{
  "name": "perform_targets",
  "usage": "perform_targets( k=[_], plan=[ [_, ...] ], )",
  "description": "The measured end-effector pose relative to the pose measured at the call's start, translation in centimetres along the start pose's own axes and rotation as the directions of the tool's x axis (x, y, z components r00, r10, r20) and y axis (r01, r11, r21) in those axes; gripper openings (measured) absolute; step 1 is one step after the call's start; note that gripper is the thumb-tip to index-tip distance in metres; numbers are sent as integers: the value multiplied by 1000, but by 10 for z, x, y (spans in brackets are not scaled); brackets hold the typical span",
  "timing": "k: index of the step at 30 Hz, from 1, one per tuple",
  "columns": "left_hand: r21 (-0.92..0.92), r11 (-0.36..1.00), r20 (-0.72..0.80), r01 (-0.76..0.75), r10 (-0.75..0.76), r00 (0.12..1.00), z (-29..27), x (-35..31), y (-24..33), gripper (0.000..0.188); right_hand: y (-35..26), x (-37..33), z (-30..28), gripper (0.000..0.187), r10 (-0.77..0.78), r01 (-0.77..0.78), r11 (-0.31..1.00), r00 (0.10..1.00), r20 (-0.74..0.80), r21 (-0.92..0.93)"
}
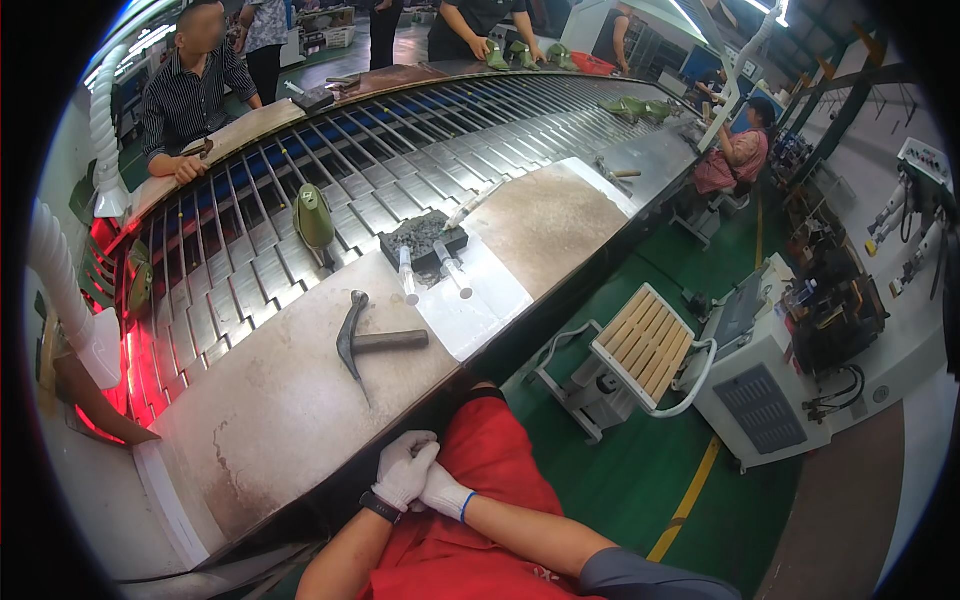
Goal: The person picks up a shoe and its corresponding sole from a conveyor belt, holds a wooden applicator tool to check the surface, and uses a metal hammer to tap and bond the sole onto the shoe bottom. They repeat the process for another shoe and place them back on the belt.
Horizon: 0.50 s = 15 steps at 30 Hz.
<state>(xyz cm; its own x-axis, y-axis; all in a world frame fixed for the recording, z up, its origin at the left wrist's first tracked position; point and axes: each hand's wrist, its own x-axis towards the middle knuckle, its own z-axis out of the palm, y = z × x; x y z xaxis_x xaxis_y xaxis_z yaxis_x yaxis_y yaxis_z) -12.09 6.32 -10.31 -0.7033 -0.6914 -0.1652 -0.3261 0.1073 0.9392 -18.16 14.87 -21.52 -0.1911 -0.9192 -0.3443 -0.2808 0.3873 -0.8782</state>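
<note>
My left hand [403, 468], in a white glove with a dark watch at its wrist, rests in my lap with its fingers curled in. Against it lies my right hand [443, 492], also gloved in white; its fingers are mostly hidden. No tool shows in either one. Beyond them, on the worktable [270, 440], lies a hammer [392, 341] with a curved, pointed metal head. A dark, rough block [425, 235] sits farther off, with two pale brush-like tools [447, 263] leaning at its near side. On the slatted conveyor stands a green shoe upper on a last [314, 217].
The metal conveyor [400, 185] curves past the table; several green uppers [640, 107] stand at its far right. A person in a striped shirt [195, 100] sits across it. At right are a slatted wooden stand [645, 345] and a white machine [760, 400]. Red light glows at left.
</note>
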Motion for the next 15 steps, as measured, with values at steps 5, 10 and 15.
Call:
perform_targets(
  k=[5, 10, 15],
  plan=[
    [16, 1000, 13, -16, 16, 1000, 3, 1, 11, 36, 20, 3, 6, 39, -47, 46, 999, 997, -62, -30],
    [10, 1000, 6, 19, -19, 1000, -3, -2, 5, 37, 2, 1, 5, 37, 34, -32, 986, 999, -9, 164],
    [21, 1000, 19, 11, -11, 1000, 0, 0, 11, 37, 15, 3, 6, 36, -47, 58, 982, 997, -62, 182]
  ],
)
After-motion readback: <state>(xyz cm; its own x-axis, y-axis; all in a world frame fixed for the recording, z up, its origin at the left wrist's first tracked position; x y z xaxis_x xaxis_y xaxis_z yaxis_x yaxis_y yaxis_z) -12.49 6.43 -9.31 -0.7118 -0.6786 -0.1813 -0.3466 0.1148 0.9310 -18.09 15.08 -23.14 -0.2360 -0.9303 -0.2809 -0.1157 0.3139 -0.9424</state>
